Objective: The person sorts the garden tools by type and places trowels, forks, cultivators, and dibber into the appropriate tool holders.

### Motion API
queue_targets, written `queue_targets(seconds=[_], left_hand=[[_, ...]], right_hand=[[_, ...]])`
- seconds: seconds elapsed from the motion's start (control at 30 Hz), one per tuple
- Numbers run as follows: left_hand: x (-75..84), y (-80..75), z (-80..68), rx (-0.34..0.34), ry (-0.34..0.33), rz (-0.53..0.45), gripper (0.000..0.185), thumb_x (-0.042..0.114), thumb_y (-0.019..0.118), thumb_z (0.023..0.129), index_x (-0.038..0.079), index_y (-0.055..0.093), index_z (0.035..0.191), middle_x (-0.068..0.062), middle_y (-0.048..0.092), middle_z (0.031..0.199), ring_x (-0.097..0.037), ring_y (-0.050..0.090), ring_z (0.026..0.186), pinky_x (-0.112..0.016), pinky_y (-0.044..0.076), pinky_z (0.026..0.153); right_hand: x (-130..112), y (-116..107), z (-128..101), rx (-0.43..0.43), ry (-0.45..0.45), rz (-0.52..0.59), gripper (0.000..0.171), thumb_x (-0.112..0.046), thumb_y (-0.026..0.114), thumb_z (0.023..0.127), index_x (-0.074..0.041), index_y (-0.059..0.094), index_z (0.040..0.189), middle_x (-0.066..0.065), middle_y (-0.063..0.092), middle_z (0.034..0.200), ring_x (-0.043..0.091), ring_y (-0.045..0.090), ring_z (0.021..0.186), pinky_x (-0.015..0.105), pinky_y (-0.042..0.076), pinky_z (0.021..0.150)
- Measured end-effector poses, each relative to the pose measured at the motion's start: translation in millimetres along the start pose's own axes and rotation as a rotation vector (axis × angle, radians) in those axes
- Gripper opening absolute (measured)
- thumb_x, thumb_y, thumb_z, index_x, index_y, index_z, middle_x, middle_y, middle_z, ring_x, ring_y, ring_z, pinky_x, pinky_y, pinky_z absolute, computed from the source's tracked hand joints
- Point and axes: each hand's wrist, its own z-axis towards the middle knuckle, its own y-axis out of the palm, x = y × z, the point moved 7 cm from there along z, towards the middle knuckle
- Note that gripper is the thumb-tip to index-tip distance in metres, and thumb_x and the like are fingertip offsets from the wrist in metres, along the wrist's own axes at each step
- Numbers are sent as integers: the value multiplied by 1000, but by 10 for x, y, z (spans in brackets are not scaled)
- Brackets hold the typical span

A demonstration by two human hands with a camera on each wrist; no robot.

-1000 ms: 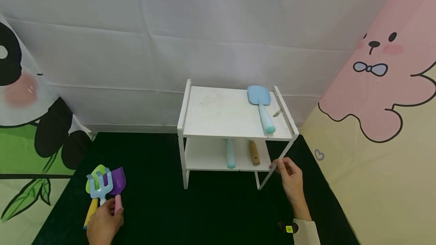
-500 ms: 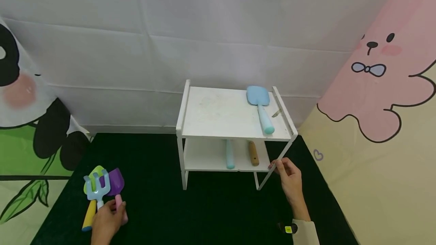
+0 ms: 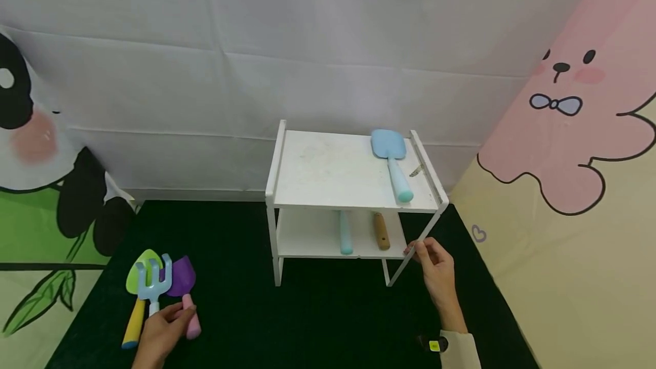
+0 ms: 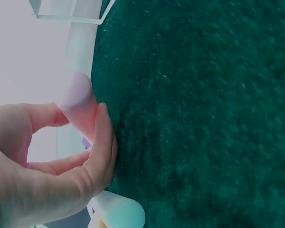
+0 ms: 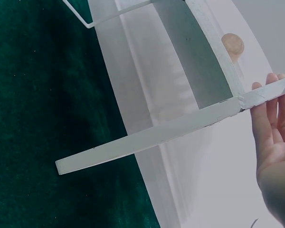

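My left hand (image 3: 164, 328) pinches the pink handle (image 4: 80, 107) of a purple toy shovel (image 3: 181, 278) lying on the dark green mat. Beside it lie a light blue rake (image 3: 154, 281) and a green shovel with a yellow handle (image 3: 135, 303). My right hand (image 3: 435, 269) rests its straight fingers (image 5: 275, 133) against the front right leg (image 5: 156, 137) of a white two-tier shelf (image 3: 328, 169). A blue shovel (image 3: 392, 161) lies on the top tier. A teal handle (image 3: 346, 232) and a brown wooden handle (image 3: 381, 231) show on the lower tier.
The dark green mat (image 3: 318, 318) covers the floor in front of the shelf. A white sheet (image 3: 307, 61) hangs behind, a panda backdrop (image 3: 36, 158) to the left and a pink bear backdrop (image 3: 574, 147) to the right.
My left hand has shifted the purple shovel to the right, away from the rake, with its pink handle swung rightward. The right hand stays on the shelf leg.
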Motion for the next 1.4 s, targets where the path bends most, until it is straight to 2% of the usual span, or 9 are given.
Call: queue_targets(seconds=[0.2,0.33,0.5,0.6,0.77,0.87,1.0,1.23,1.4], left_hand=[[0,58,-33,-91,-32,-130,94,52,61,100,-13,20,154,-40,37,145,-48,51,125,-53,54,94],[-4,108,-42,-116,-71,-222,97,50,65,99,-12,17,156,-38,33,148,-49,46,131,-54,51,101],[10,170,-31,-148,-87,-365,94,38,70,99,-12,16,157,-35,40,149,-48,42,137,-57,42,111],[5,205,-24,-168,-97,-439,93,32,73,97,-11,16,157,-31,51,143,-45,47,135,-57,39,114],[-18,250,-45,-175,-96,-441,95,35,75,95,-11,18,156,-25,60,135,-32,59,121,-53,46,109],[-28,282,-73,-178,-91,-418,98,39,75,95,-12,18,156,-31,51,144,-38,57,124,-53,47,108],[-40,325,-118,-173,-94,-391,100,43,74,95,-13,18,156,-33,38,154,-47,45,135,-55,44,110],[-24,410,-194,-183,-93,-362,104,50,72,94,-13,18,157,-34,40,152,-45,48,132,-57,42,111],[-10,471,-240,-190,-91,-363,101,48,72,95,-10,18,158,-35,37,151,-47,48,132,-58,43,109]], right_hand=[[-1,-8,-4,2,-5,4,21,-3,47,109,14,57,101,15,70,101,14,70,94,25,57,91],[4,-11,-5,8,0,-14,21,-3,47,109,13,58,100,16,69,100,14,70,94,25,57,91],[3,-13,-7,10,7,-14,22,-5,48,109,12,58,100,14,70,100,14,70,94,25,57,91],[-6,-12,-10,4,5,-5,22,-5,48,109,13,58,100,13,70,100,14,70,94,25,57,91],[-22,-5,-12,-4,-2,-6,23,-6,48,109,14,57,102,14,70,101,13,71,94,24,57,92],[-19,-6,-10,3,0,-16,23,-7,49,109,13,59,102,12,70,100,13,71,94,24,57,91],[-8,-7,-7,7,3,-17,22,-6,49,109,12,59,101,11,70,99,14,71,93,24,57,91],[-7,-8,-1,-22,7,-24,24,-8,48,110,13,57,104,14,70,102,12,71,95,23,56,93],[-10,-4,-6,-21,15,-31,24,-9,49,110,13,58,104,16,70,103,13,71,95,23,56,93]])
